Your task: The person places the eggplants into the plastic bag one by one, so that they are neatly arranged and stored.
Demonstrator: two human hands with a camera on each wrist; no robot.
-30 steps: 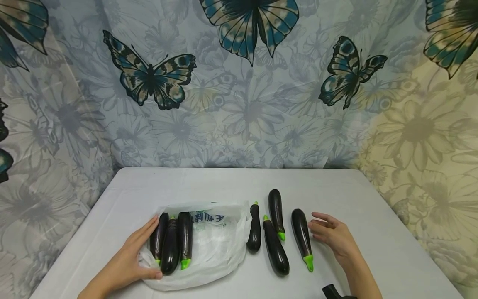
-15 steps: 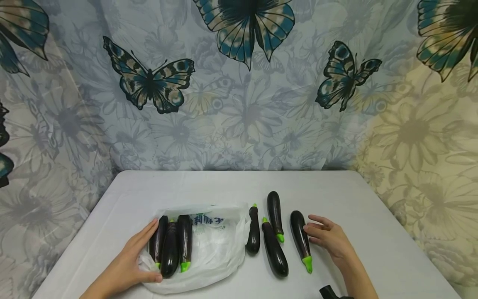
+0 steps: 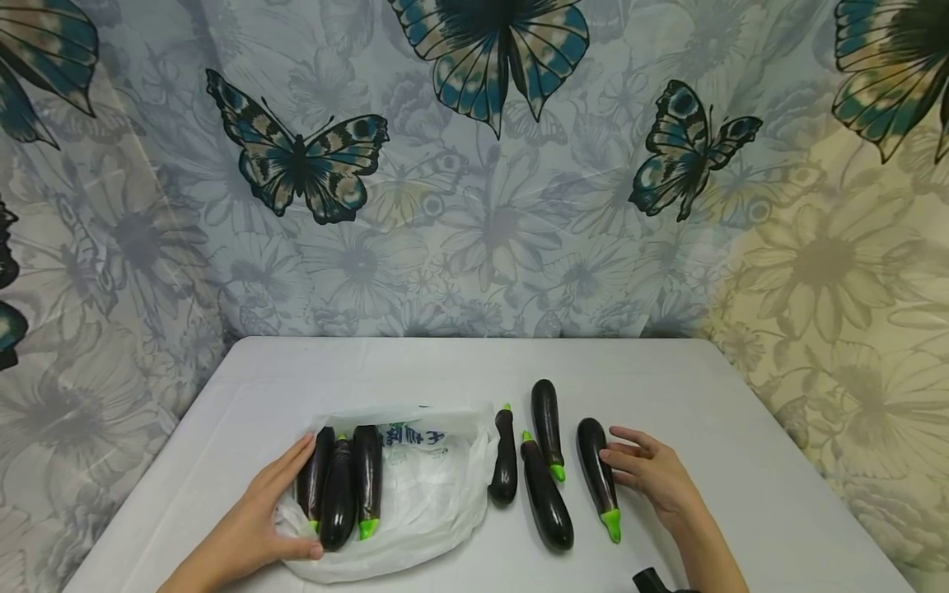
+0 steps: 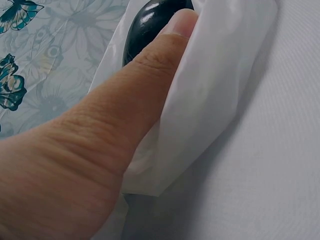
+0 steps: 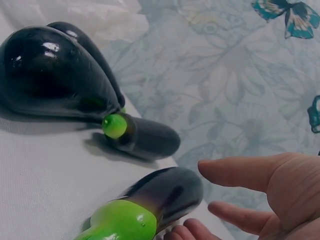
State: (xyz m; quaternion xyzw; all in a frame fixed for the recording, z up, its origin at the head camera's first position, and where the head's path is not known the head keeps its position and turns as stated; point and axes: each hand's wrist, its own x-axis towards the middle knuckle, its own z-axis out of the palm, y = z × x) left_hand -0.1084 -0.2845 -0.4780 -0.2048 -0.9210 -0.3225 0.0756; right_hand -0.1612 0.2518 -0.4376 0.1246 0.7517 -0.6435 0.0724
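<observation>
A white plastic bag (image 3: 430, 511) with dark print lies on the table, its mouth spread. Inside, at its left end, are three dark eggplants with green stems, one being the middle eggplant (image 3: 338, 494). My left hand (image 3: 255, 515) rests at the bag's left edge, fingers and thumb spread straight; in the left wrist view the thumb (image 4: 160, 50) reaches past the rim beside an eggplant (image 4: 150, 30). My right hand (image 3: 656, 473) is beside the rightmost eggplant (image 3: 596, 465). Its thumb (image 5: 230, 172) is apart from that eggplant (image 5: 175, 192), its fingertips low at its side.
Between the bag and my right hand lie three more eggplants: a small one (image 3: 505, 461), a far one (image 3: 545, 420) and a near one (image 3: 547, 502). A black object (image 3: 652, 580) is by my right wrist. Butterfly-patterned cloth (image 3: 504, 247) hangs behind the white table (image 3: 371, 371).
My right hand has moved left, up to the rightmost eggplant, its thumb now overlapping it in the head view. My left hand and the bag stay in place.
</observation>
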